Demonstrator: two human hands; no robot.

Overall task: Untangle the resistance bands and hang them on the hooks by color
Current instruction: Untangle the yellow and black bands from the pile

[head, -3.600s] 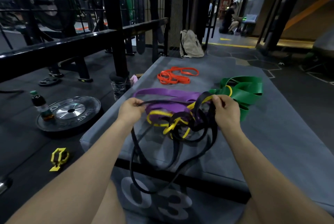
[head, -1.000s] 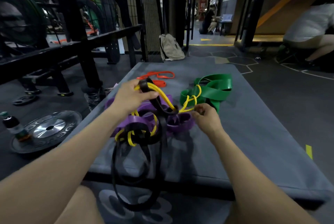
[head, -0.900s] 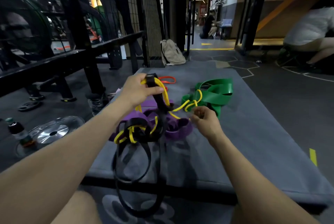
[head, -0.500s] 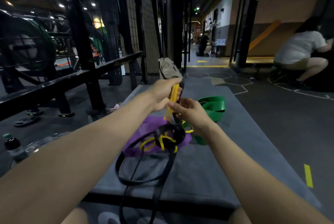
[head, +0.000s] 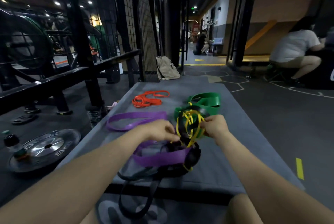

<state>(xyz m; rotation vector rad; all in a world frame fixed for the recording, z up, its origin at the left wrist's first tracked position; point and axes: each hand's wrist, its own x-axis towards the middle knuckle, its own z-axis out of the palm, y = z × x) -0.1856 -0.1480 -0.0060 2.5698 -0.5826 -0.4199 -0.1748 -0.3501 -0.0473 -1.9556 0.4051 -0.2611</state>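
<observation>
Half a second ago both hands held the yellow band high above the pile; now the knot is back down over the bench (head: 244,144). The left hand (head: 159,130) pinches a strand at the near side of the yellow band (head: 189,124), and the right hand (head: 215,127) grips its loops, threaded with the black band (head: 137,193). Beyond the yellow band lies the green band (head: 206,100); a purple band (head: 162,157) lies before it. Nothing is freed yet, so hanging probably waits.

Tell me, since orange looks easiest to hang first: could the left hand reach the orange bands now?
Probably not yet: the left hand is pinching the yellow band in the tangle. The orange bands lie apart and uncovered farther along the mat.
</observation>
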